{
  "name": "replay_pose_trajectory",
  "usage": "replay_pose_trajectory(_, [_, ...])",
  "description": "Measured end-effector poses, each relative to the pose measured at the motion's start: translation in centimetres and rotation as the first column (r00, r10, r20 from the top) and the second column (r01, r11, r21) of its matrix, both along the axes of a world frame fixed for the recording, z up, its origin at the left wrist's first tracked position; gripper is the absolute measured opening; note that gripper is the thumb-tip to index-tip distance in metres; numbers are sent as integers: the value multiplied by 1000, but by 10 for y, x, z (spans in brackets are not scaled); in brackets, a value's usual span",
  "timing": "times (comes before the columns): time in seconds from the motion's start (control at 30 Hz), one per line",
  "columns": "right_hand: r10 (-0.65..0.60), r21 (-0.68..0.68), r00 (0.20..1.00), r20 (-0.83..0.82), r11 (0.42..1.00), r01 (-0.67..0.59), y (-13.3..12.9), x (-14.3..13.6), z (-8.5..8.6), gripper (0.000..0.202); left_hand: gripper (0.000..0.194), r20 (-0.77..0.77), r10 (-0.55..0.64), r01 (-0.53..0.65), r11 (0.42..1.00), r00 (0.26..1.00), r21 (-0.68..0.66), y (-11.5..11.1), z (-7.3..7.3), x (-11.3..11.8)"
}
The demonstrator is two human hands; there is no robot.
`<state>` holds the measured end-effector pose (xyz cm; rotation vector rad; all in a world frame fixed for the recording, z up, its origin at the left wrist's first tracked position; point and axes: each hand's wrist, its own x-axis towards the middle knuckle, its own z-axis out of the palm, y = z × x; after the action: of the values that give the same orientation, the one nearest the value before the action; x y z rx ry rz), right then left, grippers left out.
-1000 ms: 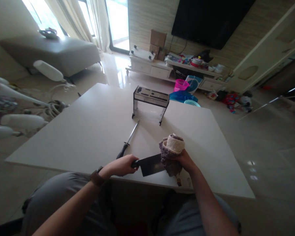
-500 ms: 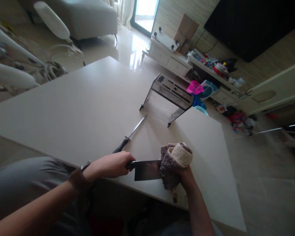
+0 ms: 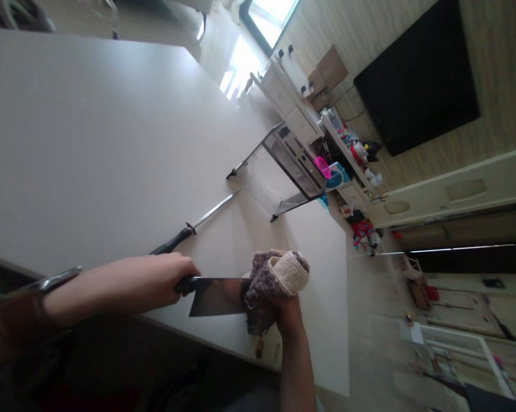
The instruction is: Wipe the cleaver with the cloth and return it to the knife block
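Observation:
My left hand is closed round the black handle of a cleaver, whose broad blade points right above the table's near edge. My right hand grips a bunched towel, purple-brown with a cream band. The far end of the blade runs into the towel and is hidden there. Behind my left hand a sharpening steel lies on the white table, its black handle partly covered by the hand. Farther back stands a knife rack with a slotted top and clear sides.
Past the table stands a low white cabinet with assorted items on it. A pink basket is near it. A large black television hangs on the wall. The table's near edge runs just below my hands.
My view has tilted and turned right, so the hands and table appear farther left. Both hands keep their grips, with the towel still around the blade's end.

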<state>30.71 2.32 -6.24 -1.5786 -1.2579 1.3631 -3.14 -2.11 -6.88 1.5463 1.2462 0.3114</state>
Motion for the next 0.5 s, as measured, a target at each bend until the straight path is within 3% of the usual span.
replay_pose_trajectory(0.23, [62, 31, 997, 42, 998, -63, 1, 0, 4, 81, 22, 0, -38, 38, 999, 999, 2, 2, 1, -1])
replay_pose_trajectory(0.5, [81, 93, 996, 29, 992, -84, -11, -18, 38, 69, 15, -44, -105, 102, 993, 994, -61, -5, 41, -10])
